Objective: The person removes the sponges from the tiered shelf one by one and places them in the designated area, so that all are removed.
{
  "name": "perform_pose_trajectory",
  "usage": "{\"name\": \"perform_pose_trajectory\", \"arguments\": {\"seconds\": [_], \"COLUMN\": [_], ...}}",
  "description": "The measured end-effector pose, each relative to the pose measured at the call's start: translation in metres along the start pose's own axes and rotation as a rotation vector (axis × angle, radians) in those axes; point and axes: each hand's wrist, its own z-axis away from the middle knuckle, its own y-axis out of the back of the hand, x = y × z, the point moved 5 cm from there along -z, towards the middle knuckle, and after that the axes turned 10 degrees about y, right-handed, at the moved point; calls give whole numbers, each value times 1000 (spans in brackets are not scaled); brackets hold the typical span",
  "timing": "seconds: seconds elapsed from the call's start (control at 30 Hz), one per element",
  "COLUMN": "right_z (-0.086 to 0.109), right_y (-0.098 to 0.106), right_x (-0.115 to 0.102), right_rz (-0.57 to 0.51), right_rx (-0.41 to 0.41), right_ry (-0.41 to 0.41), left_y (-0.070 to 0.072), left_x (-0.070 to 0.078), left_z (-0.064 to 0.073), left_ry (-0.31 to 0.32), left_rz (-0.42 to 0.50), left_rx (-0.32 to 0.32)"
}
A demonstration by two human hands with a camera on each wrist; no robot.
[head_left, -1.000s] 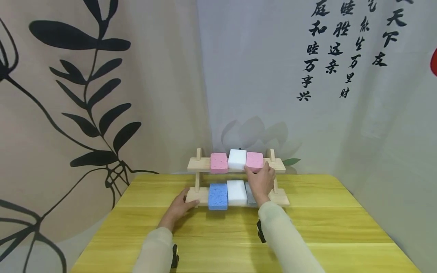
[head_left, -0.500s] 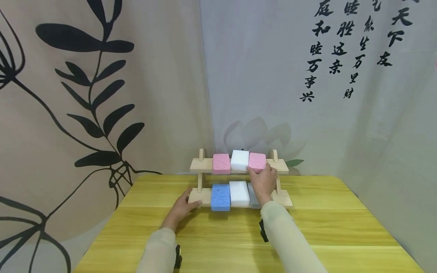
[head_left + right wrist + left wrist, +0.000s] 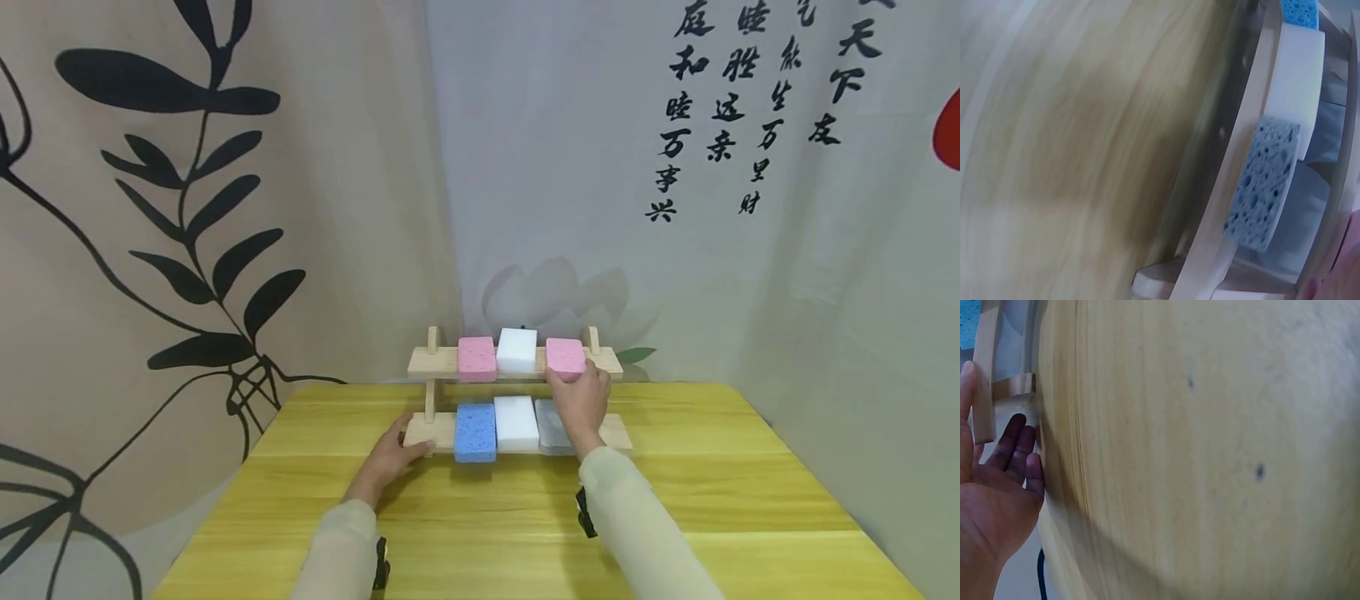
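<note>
A two-tier wooden rack (image 3: 444,360) stands on the table. My right hand (image 3: 581,402) holds a pink sponge (image 3: 565,357) at the right of the upper shelf, thumb and fingers at its lower edge. Left of it on that shelf are a white sponge block (image 3: 517,350) and another pink sponge (image 3: 477,358). The lower shelf bears a blue sponge (image 3: 475,433), a white block (image 3: 516,423) and a grey sponge (image 3: 1264,184), partly behind my right wrist in the head view. My left hand (image 3: 388,458) grips the left end of the lower shelf, thumb in front and fingers behind.
The yellow wood-grain table (image 3: 480,533) reaches under both forearms. Close behind the rack hangs a pale curtain (image 3: 540,167) with dark plant prints and brush characters. A dark cable (image 3: 1041,575) shows beyond the table edge in the left wrist view.
The right-hand pink sponge has slid right along the upper shelf with my right hand, leaving a gap beside the white block. My left hand stays at the shelf end. The head view has shifted slightly.
</note>
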Motion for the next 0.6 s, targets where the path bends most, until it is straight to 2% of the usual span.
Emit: {"name": "perform_pose_trajectory", "arguments": {"seconds": [0.37, 0.6], "right_z": [5, 12], "right_y": [9, 21], "right_x": [10, 20], "right_rz": [-40, -93], "right_rx": [-30, -68], "right_ry": [58, 84], "left_y": [4, 0], "left_x": [-7, -3], "left_z": [-4, -2], "left_ry": [31, 25], "left_rz": [-41, -44], "left_rx": [10, -5]}}
